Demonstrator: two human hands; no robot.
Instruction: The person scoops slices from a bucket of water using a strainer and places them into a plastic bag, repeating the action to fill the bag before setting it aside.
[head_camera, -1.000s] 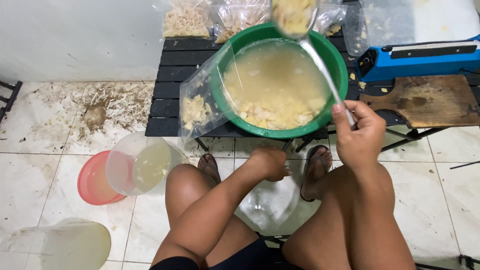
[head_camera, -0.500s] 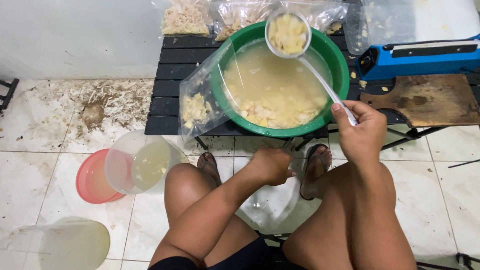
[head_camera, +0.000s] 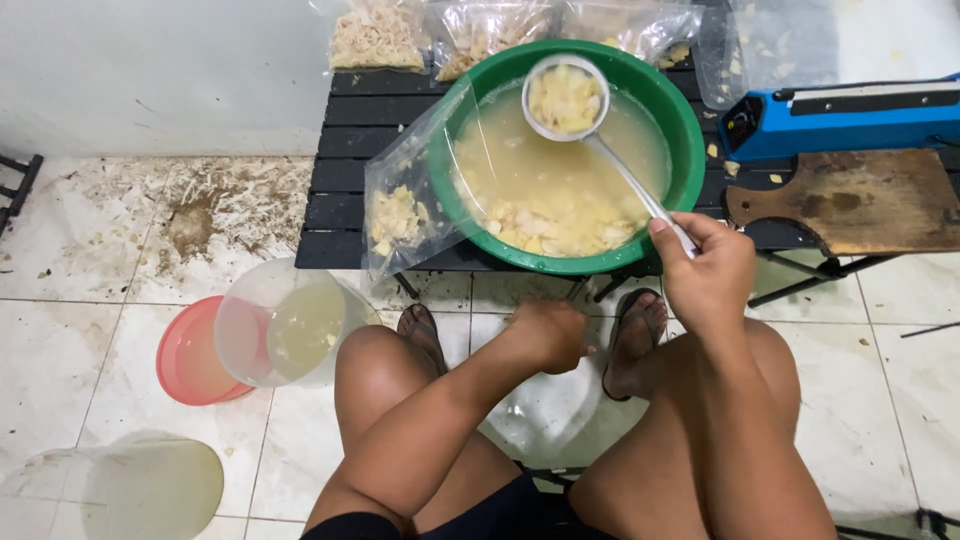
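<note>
right hand (head_camera: 708, 275) grips ladle (head_camera: 566, 97) full of chunks, over green bowl (head_camera: 676, 120). left hand (head_camera: 548, 334) is a loose fist below bowl, w/ clear bag (head_camera: 545, 420) under it; can't tell if it's held.

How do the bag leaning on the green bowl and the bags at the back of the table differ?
The clear plastic bag leaning on the green bowl is open and holds only a few pale chunks at its bottom; the clear plastic bags at the back of the black slatted table are stuffed full. The leaning bag touches the round green plastic bowl; the back bags lie against the wall. Both are transparent and hold similar pale pieces.
</note>
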